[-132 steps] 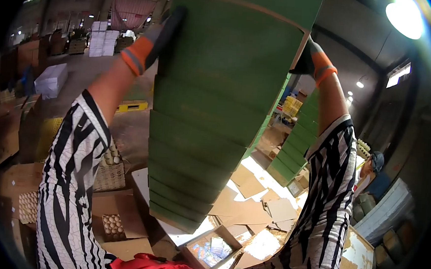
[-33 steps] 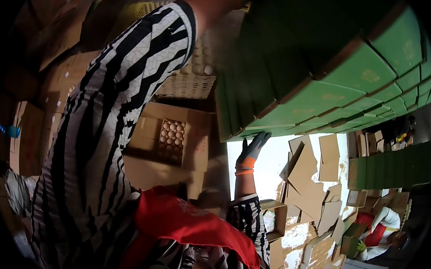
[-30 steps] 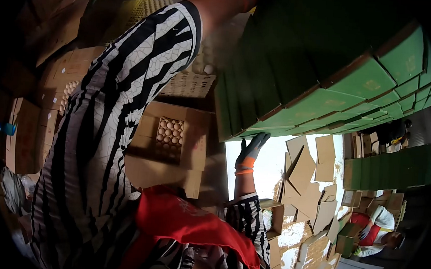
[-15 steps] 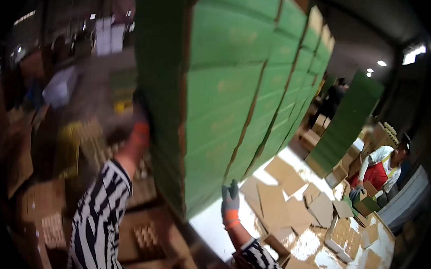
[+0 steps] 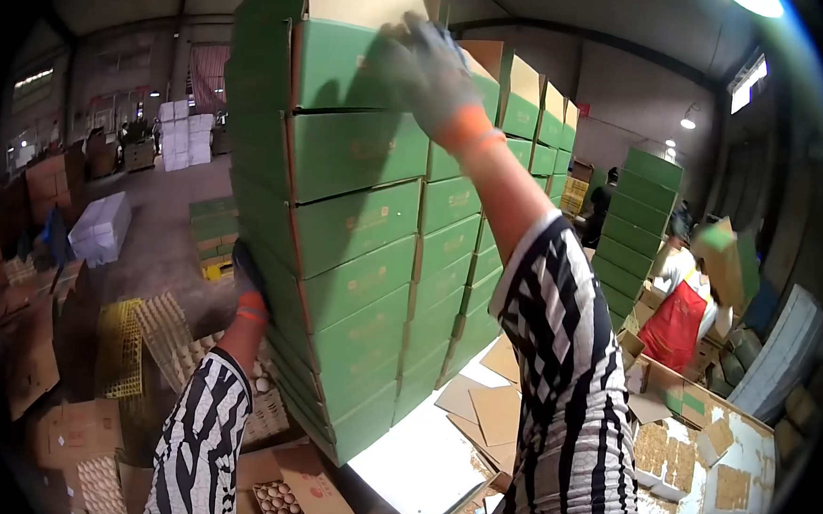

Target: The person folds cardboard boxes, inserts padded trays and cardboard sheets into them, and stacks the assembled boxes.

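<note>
A tall stack of green cartons [image 5: 356,239] stands directly in front of me, with more columns behind it. The top carton [image 5: 333,68] has its pale inner flap showing. My right hand [image 5: 434,75], in a grey glove with an orange cuff, is raised to that carton's upper front edge. Its fingers are stretched out and slightly blurred. Lower down, my left hand [image 5: 246,273], in a dark glove, lies against the left side of the stack, fingers extended and partly hidden.
Below left are egg trays [image 5: 167,332], a yellow crate [image 5: 121,348] and an open carton of eggs [image 5: 278,505]. Flat cardboard [image 5: 496,413] lies on the white table [image 5: 408,464]. A co-worker in a red apron [image 5: 673,325] handles a carton beside another green stack [image 5: 634,233].
My right hand has risen from the stack's lower front to its top. My left hand stays at the side. The view has tilted up, and the co-worker has lifted a carton.
</note>
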`<act>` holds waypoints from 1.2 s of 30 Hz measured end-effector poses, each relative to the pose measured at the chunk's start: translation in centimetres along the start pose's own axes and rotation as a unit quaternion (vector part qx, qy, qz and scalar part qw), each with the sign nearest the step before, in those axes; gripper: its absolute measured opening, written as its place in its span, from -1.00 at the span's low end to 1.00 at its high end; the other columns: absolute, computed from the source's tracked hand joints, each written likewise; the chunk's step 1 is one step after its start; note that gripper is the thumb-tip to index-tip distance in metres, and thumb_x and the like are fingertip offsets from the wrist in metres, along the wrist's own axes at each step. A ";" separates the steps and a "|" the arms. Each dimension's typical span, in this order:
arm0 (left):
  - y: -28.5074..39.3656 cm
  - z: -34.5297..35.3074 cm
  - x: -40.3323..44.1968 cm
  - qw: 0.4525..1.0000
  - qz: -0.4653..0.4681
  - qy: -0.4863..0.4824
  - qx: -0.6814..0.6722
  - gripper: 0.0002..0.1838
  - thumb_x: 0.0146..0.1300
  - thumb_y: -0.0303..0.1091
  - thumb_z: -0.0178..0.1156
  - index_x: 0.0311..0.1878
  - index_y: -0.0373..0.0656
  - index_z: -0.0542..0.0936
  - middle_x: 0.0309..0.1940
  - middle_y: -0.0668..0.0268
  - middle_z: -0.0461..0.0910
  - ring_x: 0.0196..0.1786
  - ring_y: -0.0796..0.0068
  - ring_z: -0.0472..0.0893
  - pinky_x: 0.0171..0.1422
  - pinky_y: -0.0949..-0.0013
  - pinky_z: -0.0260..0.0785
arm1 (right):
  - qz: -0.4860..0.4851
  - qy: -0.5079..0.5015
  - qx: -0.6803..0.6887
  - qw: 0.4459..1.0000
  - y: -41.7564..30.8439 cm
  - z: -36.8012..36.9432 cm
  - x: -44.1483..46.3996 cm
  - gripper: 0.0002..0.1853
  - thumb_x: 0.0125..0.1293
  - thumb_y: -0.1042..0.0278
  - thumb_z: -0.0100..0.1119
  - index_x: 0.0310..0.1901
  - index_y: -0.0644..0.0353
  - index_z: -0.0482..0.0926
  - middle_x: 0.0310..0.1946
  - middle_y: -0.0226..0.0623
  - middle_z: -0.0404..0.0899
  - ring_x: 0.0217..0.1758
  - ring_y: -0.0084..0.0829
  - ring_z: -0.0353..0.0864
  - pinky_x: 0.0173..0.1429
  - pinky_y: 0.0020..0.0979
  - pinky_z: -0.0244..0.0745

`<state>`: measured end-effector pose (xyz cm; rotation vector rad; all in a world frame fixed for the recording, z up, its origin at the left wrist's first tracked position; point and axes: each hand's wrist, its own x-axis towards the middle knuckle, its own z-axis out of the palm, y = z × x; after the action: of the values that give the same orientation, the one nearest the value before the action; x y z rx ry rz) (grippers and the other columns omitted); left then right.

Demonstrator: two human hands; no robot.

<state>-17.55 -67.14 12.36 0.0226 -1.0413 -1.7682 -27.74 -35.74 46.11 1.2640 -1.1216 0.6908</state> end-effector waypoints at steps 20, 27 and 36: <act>-0.5 -1.3 0.8 1.000 0.002 0.017 0.006 -0.38 0.48 0.11 -0.19 0.39 -0.15 0.30 0.23 0.33 0.44 0.16 0.40 0.49 0.27 0.41 0.32 | 0.117 0.014 0.061 0.991 -0.9 1.3 -1.5 -0.40 0.35 -0.05 0.04 0.30 0.14 0.31 0.28 -0.14 0.34 0.41 -0.06 0.20 0.49 -0.11 -0.02; 0.0 0.1 0.5 0.996 0.043 0.026 0.080 -0.34 0.45 0.16 -0.15 0.37 -0.16 0.32 0.22 0.34 0.45 0.15 0.40 0.49 0.25 0.39 0.32 | 0.133 0.018 0.068 0.989 -1.8 1.0 -2.3 -0.34 0.33 -0.07 0.06 0.35 0.13 0.26 0.34 -0.02 0.27 0.44 0.02 0.15 0.51 -0.08 -0.05; 1.8 1.2 -1.2 0.997 0.008 0.066 0.040 -0.38 0.48 0.05 -0.21 0.44 -0.15 0.21 0.40 0.30 0.26 0.39 0.41 0.27 0.48 0.33 0.03 | 0.164 -0.089 0.150 0.971 -10.3 -7.7 -13.7 -0.37 0.34 0.15 0.12 0.36 0.23 0.23 0.32 0.04 0.28 0.40 0.04 0.21 0.46 -0.10 0.07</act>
<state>-16.14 -65.65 13.75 0.1782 -1.0129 -1.6861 -21.17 -28.39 30.15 1.4304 -1.4332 1.0405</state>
